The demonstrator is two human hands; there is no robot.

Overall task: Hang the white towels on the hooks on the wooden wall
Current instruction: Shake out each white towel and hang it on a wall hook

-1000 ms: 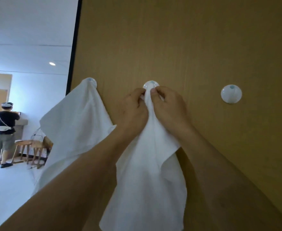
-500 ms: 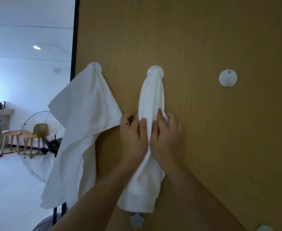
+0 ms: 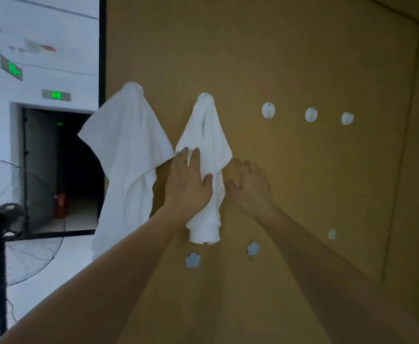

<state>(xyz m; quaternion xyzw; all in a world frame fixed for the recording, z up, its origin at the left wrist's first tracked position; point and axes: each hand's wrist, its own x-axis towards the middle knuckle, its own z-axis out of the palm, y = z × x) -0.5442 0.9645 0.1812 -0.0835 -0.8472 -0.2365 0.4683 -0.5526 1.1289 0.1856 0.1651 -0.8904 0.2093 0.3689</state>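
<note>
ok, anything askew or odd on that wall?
Nothing damaged. The second towel hangs bunched and narrow from its hook, unlike the spread first towel; the left hand lies flat on it.

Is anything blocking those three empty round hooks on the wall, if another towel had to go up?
Nothing visible does. The three empty round hooks sit on bare wooden wall, right of the second towel; both hands are lower.

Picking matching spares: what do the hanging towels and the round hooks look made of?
Towels: soft white cloth, probably cotton, matte, draping in limp folds. Round hooks: smooth, glossy white, likely plastic; cannot tell for sure. Wall: matte, wood-look panel.
</note>
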